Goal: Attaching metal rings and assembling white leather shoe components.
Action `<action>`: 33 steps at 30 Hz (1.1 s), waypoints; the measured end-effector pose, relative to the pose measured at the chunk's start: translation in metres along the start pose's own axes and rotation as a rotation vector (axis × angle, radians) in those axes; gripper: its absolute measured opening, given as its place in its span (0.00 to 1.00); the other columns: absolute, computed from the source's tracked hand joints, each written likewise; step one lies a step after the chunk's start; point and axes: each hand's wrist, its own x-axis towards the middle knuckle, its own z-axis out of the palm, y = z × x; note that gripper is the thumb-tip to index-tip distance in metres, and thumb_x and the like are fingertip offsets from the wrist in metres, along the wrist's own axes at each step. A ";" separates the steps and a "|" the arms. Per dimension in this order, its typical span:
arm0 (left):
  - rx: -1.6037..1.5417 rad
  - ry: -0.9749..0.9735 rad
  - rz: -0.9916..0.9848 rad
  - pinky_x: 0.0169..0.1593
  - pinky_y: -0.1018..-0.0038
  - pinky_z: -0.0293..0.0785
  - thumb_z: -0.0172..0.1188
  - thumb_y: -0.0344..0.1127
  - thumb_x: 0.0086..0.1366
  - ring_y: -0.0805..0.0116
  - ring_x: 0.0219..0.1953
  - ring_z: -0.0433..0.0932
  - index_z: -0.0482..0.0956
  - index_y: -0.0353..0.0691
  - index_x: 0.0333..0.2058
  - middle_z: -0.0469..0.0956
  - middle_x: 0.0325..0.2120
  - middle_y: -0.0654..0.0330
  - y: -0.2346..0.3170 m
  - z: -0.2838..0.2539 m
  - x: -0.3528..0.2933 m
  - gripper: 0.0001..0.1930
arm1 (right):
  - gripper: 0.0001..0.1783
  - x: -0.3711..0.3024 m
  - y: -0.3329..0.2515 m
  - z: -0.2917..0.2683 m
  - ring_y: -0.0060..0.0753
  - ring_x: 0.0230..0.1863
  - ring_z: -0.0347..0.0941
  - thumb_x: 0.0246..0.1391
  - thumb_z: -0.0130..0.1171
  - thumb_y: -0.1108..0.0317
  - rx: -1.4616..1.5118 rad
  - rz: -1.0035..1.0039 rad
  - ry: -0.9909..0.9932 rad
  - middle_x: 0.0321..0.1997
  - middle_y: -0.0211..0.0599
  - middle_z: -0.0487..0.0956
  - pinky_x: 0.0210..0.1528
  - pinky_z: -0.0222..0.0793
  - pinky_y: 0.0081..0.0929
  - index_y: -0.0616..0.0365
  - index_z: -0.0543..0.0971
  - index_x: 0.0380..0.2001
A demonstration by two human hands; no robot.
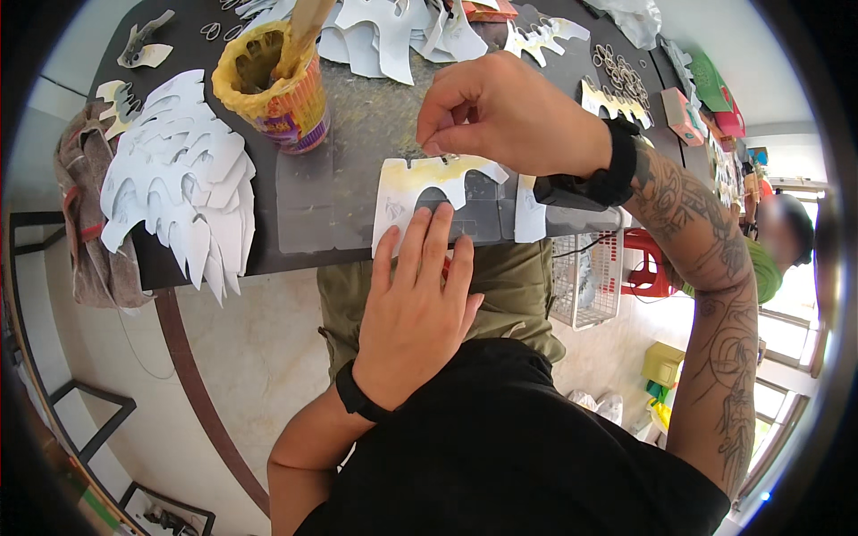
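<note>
A white cut-out piece point(393, 192) with notches and curved arches lies at the table's near edge, its upper band smeared yellow. My left hand point(416, 313) rests on its lower part, fingers stretched out and somewhat apart. Over the piece's top edge hovers my right hand point(487, 112), thumb and forefinger pinched together; whatever is between them is too small to make out. Small dark bits show at the notches below those fingertips. Left of the piece stands a tub point(290, 112) caked with yellow paste, a wooden-handled tool point(304, 36) standing in it.
A stack of white cut-outs point(174, 179) overhangs the front left table edge beside a brown cloth point(94, 223). More cut-outs point(366, 36) lie at the back. Metal rings point(621, 76) are heaped at right. Below stands a white basket point(585, 281); a person in green point(767, 268) sits far right.
</note>
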 end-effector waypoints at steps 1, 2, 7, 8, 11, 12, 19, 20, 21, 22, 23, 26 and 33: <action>-0.015 -0.006 -0.005 0.70 0.44 0.58 0.72 0.44 0.59 0.43 0.70 0.64 0.75 0.34 0.58 0.65 0.69 0.43 0.000 0.001 -0.001 0.32 | 0.06 0.002 -0.003 0.000 0.30 0.30 0.78 0.54 0.70 0.75 0.013 0.036 -0.027 0.33 0.35 0.82 0.35 0.75 0.29 0.61 0.86 0.36; -0.031 -0.013 -0.004 0.71 0.44 0.58 0.72 0.44 0.59 0.42 0.70 0.64 0.75 0.34 0.58 0.65 0.69 0.42 -0.001 0.001 -0.001 0.32 | 0.06 0.003 -0.005 0.000 0.31 0.30 0.78 0.53 0.70 0.76 0.024 0.075 -0.050 0.33 0.35 0.82 0.35 0.75 0.29 0.61 0.85 0.35; -0.021 -0.032 -0.003 0.71 0.45 0.58 0.72 0.44 0.59 0.43 0.70 0.64 0.74 0.34 0.59 0.65 0.69 0.42 -0.004 0.001 -0.003 0.33 | 0.05 0.002 0.011 0.008 0.40 0.34 0.82 0.54 0.68 0.72 -0.182 -0.051 -0.029 0.34 0.37 0.83 0.39 0.77 0.36 0.61 0.85 0.34; -0.012 -0.036 -0.001 0.71 0.46 0.59 0.72 0.44 0.59 0.43 0.70 0.64 0.74 0.34 0.59 0.65 0.69 0.42 -0.004 0.001 -0.004 0.33 | 0.06 0.002 0.013 0.008 0.46 0.38 0.84 0.55 0.68 0.68 -0.285 -0.070 -0.040 0.34 0.38 0.85 0.42 0.79 0.40 0.59 0.85 0.33; -0.010 -0.032 0.000 0.71 0.47 0.59 0.72 0.44 0.60 0.44 0.70 0.65 0.74 0.34 0.59 0.65 0.69 0.42 -0.006 0.002 -0.005 0.32 | 0.08 -0.001 0.015 0.006 0.49 0.42 0.83 0.54 0.68 0.67 -0.311 -0.050 -0.072 0.38 0.40 0.84 0.45 0.78 0.44 0.59 0.84 0.35; -0.011 -0.032 0.000 0.71 0.47 0.59 0.72 0.44 0.60 0.44 0.70 0.65 0.74 0.34 0.59 0.65 0.69 0.42 -0.006 0.002 -0.005 0.32 | 0.08 -0.001 0.014 0.007 0.49 0.42 0.83 0.54 0.68 0.67 -0.311 -0.049 -0.073 0.38 0.40 0.84 0.45 0.78 0.44 0.59 0.84 0.35; -0.008 -0.022 0.002 0.72 0.48 0.59 0.72 0.43 0.59 0.46 0.71 0.65 0.75 0.35 0.59 0.65 0.69 0.44 -0.007 0.004 -0.006 0.32 | 0.09 -0.001 0.019 0.009 0.44 0.42 0.81 0.54 0.70 0.69 -0.339 -0.026 -0.098 0.37 0.39 0.82 0.43 0.76 0.40 0.60 0.81 0.36; -0.008 -0.017 0.002 0.72 0.48 0.59 0.72 0.43 0.59 0.47 0.71 0.65 0.75 0.35 0.59 0.65 0.69 0.44 -0.007 0.004 -0.007 0.32 | 0.09 0.000 0.019 0.009 0.38 0.38 0.81 0.56 0.70 0.72 -0.294 -0.048 -0.073 0.35 0.37 0.80 0.40 0.76 0.35 0.61 0.80 0.36; -0.009 -0.017 -0.002 0.72 0.48 0.59 0.72 0.43 0.59 0.47 0.71 0.65 0.75 0.35 0.59 0.65 0.69 0.44 -0.008 0.004 -0.007 0.32 | 0.09 0.001 0.017 0.006 0.38 0.38 0.81 0.56 0.70 0.72 -0.293 -0.050 -0.076 0.35 0.37 0.80 0.40 0.76 0.35 0.61 0.80 0.36; -0.015 -0.015 0.003 0.72 0.48 0.59 0.72 0.43 0.59 0.47 0.71 0.65 0.75 0.36 0.59 0.66 0.69 0.44 -0.008 0.004 -0.008 0.32 | 0.07 0.002 0.014 0.001 0.34 0.36 0.80 0.56 0.70 0.73 -0.176 -0.019 -0.086 0.33 0.36 0.81 0.39 0.75 0.32 0.62 0.80 0.35; -0.022 -0.014 0.009 0.72 0.48 0.58 0.72 0.43 0.59 0.47 0.71 0.65 0.75 0.36 0.59 0.66 0.69 0.44 -0.009 0.003 -0.008 0.32 | 0.06 0.003 0.010 -0.003 0.30 0.33 0.79 0.56 0.69 0.74 -0.060 0.014 -0.094 0.30 0.35 0.82 0.37 0.75 0.29 0.63 0.80 0.33; 0.001 -0.010 0.009 0.72 0.49 0.58 0.72 0.43 0.59 0.47 0.71 0.65 0.76 0.36 0.59 0.66 0.69 0.44 -0.008 0.003 -0.007 0.31 | 0.05 0.012 -0.002 -0.002 0.25 0.30 0.78 0.57 0.69 0.74 0.004 0.061 -0.082 0.28 0.35 0.83 0.36 0.75 0.25 0.64 0.82 0.32; -0.010 0.000 0.013 0.72 0.50 0.58 0.71 0.42 0.59 0.48 0.71 0.65 0.76 0.37 0.59 0.66 0.69 0.46 -0.010 0.004 -0.008 0.31 | 0.07 0.021 0.002 0.015 0.38 0.31 0.84 0.55 0.68 0.71 -0.010 0.087 -0.073 0.28 0.41 0.86 0.37 0.78 0.33 0.63 0.86 0.34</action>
